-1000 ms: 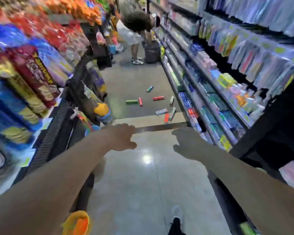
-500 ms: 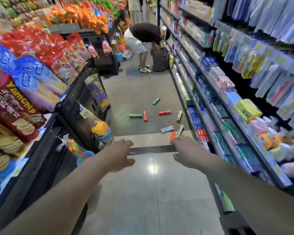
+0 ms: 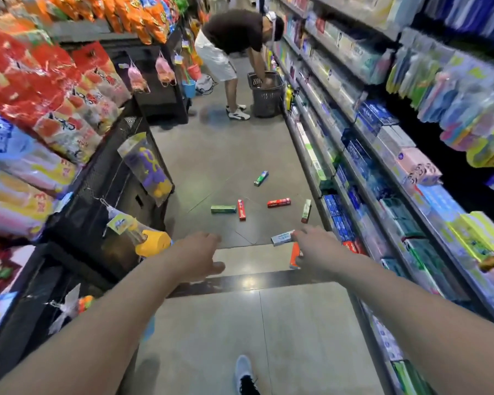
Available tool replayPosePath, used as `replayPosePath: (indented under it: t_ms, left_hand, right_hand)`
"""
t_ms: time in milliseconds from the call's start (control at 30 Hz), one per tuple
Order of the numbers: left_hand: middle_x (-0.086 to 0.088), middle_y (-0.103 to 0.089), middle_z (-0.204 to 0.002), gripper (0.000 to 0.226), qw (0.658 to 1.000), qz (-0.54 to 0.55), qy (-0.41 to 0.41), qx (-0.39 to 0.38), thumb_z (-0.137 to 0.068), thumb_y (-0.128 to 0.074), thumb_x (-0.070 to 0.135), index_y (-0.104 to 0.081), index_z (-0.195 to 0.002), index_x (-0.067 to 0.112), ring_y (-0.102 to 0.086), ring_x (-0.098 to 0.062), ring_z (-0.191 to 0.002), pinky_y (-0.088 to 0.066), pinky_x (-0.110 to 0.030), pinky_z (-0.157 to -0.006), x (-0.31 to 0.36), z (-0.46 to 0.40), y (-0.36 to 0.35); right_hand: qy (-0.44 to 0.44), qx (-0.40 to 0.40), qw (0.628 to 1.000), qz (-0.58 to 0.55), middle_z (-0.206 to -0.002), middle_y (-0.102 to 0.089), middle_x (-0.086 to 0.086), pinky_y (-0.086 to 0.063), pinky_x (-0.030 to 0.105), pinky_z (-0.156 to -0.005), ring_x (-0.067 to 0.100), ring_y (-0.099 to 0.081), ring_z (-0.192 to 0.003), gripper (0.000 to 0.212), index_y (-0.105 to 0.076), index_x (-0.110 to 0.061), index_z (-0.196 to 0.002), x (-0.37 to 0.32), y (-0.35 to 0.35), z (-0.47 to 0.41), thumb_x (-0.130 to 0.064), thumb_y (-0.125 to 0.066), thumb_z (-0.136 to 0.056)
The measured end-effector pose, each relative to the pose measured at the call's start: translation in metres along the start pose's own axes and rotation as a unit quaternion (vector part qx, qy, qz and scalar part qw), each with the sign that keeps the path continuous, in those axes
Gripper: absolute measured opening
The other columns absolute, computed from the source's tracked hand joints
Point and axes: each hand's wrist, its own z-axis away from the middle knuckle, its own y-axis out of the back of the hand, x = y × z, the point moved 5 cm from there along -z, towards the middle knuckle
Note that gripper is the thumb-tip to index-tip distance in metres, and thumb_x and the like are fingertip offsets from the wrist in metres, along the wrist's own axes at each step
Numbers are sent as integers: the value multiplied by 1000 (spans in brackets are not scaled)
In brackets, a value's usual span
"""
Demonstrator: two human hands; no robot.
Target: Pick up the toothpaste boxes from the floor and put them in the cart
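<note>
The step looks like the approach: both the left hand (image 3: 196,256) and right hand (image 3: 315,248) reach forward loose and empty toward the toothpaste boxes (image 3: 241,209) scattered on the floor (image 3: 228,155) mid-frame, so next comes bending and gripping the nearest box.

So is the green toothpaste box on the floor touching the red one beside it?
Apart. The head view shows a narrow strip of bare floor between the green box and the red box.

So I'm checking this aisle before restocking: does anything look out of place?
Yes. Toothpaste boxes lie scattered at all angles on the floor beside the right-hand shelves, instead of on them. Neither the left hand nor the right hand holds one yet.
</note>
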Motion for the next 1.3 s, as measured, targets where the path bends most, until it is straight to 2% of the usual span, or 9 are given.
replayPosePath:
  t_ms: [200,400,633,733,833,1100,1233,1300]
  left_hand:
    - [-7,-43,-144,70,1000,-6,-23,-3,-89,-59,45,-31,-148,19,-44,-26,-131,-39,-40,-107,-47,-112,61]
    - [-8,-46,-139,66,999,-1,-25,-22,-87,-60,43,-37,-143,18,-49,-29,-125,-42,-40,-102,-88,-222,92]
    - [-9,-45,-139,66,999,8,8,-43,-88,-61,42,-37,-143,16,-48,-27,-125,-42,-40,-103,-136,-360,131]
    - [-9,-44,-141,67,998,25,23,-60,-88,-61,42,-36,-144,15,-45,-25,-129,-38,-37,-106,-156,-410,146]
    - [-8,-44,-142,68,996,40,37,-66,-87,-62,44,-36,-144,16,-44,-25,-130,-39,-40,-107,-179,-464,156]
    - [-8,-43,-141,67,990,53,26,-125,-86,-62,46,-38,-141,17,-44,-25,-129,-39,-38,-107,-245,-611,142]
    - [-9,-44,-141,64,983,39,23,-180,-87,-60,45,-38,-140,16,-45,-28,-127,-40,-37,-101,-288,-700,106]
    - [-9,-42,-143,68,977,33,27,-207,-87,-59,48,-35,-142,17,-44,-29,-128,-40,-40,-103,-309,-746,78]
  right_hand:
    - [-17,3,1000,-5,-124,-52,8,-40,40,-94,28,-47,-117,39,-51,-16,-126,6,37,-114,-31,-52,-90]
    - [-16,-21,1000,-9,-129,-51,8,-40,40,-98,29,-45,-122,43,-50,-16,-130,21,44,-230,-33,-53,-90]
    - [10,-56,998,-24,-129,-50,12,-42,36,-96,31,-48,-120,45,-50,-15,-130,52,51,-396,-30,-54,-88]
    - [17,-86,996,-33,-127,-51,14,-43,36,-94,32,-49,-118,41,-51,-12,-126,59,56,-458,-25,-54,-87]
    - [12,-99,994,-44,-127,-51,16,-43,36,-91,33,-48,-119,38,-49,-10,-124,65,59,-516,-19,-54,-88]
    - [-27,-149,987,-48,-128,-52,17,-41,35,-90,33,-51,-115,43,-47,-9,-128,78,26,-660,-27,-55,-90]
    - [-90,-182,974,-101,-125,-53,19,-45,41,-94,36,-52,-112,44,-49,-8,-123,90,-23,-737,-27,-55,-83]
    - [-127,-200,964,-117,-125,-54,17,-45,41,-95,36,-53,-113,45,-49,-8,-125,96,-54,-776,-27,-55,-84]
